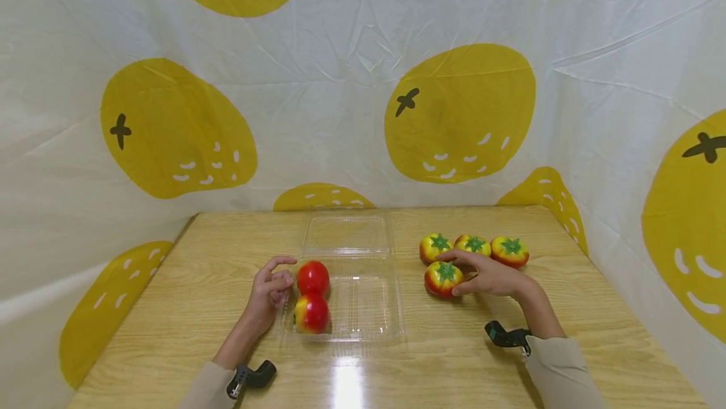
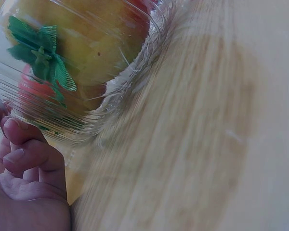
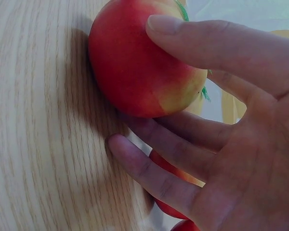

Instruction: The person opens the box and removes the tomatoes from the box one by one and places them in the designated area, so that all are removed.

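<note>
My right hand [image 1: 492, 275] holds a red-and-yellow toy tomato [image 3: 139, 57] with a green leafy top. Its thumb lies on one side, other fingers around the far side, and the tomato sits on or close to the table. My left hand [image 1: 266, 292] is at the left edge of a clear plastic container [image 1: 368, 337], its fingertips [image 2: 17, 129] pinching the rim. Inside the container, along its left side, a red toy tomato [image 1: 313, 278] lies behind a red-and-yellow toy tomato [image 1: 312, 313]. Both lie tipped, with their leafy tops turned away or sideways.
Behind the held one stand three more toy tomatoes: one at left [image 1: 435, 247], one in the middle [image 1: 472, 244] and one at right [image 1: 510, 251]. The container's lid [image 1: 347, 234] lies folded back on the wooden table [image 1: 238, 239]. A fruit-print curtain [image 1: 323, 113] encloses the table.
</note>
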A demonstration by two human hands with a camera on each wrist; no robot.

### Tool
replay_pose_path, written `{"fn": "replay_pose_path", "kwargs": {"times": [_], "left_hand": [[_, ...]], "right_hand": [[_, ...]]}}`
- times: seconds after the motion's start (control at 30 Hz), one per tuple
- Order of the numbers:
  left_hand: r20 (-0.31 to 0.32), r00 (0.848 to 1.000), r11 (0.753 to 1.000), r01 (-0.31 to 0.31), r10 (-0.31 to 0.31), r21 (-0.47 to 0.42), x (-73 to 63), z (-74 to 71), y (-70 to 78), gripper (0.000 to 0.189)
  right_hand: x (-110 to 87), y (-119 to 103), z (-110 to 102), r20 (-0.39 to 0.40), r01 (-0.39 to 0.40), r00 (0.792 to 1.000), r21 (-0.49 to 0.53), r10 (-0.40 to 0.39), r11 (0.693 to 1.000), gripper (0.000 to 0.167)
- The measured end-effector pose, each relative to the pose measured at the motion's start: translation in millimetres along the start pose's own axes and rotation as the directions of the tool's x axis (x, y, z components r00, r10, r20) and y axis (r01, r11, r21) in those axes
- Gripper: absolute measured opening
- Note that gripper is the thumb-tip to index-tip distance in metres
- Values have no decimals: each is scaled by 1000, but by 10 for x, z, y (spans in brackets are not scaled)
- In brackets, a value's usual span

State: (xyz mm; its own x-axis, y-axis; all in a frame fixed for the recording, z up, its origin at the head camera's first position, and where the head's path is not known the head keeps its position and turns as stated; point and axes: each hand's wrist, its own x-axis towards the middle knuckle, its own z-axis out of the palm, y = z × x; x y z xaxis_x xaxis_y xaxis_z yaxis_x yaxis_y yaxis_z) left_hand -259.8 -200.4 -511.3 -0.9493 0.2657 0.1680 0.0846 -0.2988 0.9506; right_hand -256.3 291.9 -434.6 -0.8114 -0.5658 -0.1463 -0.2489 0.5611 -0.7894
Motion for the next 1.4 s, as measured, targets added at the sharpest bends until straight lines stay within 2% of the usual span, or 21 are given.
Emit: {"fn": "replay_pose_path", "kwargs": {"times": [0.13,0.43,0.63,0.97,1.17,1.4], "left_hand": [[12,1000,1000,-8,8,1,-5,-7,2,31],[-34,999,1000,4,-3,28,-8,20,4,30],[-47,999,1000,11,-11,8,-10,26,5,29],[-7,1000,1000,-23,23,-6,-15,14,6,30],[12,1000,1000,-23,23,-9,-8,5,11,30],[-6,1000,999,-27,27,-19,0,16,-7,31]], "right_hand": [[9,3,12,-10,-7,1000,-4,7,1000,59],[17,-17,22,-21,-9,1000,8,10,1000,62],[19,-34,24,-30,-24,999,10,24,1000,63],[15,-31,16,-18,-21,1000,12,22,1000,65],[12,-23,15,-12,-12,1000,12,12,1000,66],[1,10,5,-16,8,1000,-15,-8,1000,64]]}}
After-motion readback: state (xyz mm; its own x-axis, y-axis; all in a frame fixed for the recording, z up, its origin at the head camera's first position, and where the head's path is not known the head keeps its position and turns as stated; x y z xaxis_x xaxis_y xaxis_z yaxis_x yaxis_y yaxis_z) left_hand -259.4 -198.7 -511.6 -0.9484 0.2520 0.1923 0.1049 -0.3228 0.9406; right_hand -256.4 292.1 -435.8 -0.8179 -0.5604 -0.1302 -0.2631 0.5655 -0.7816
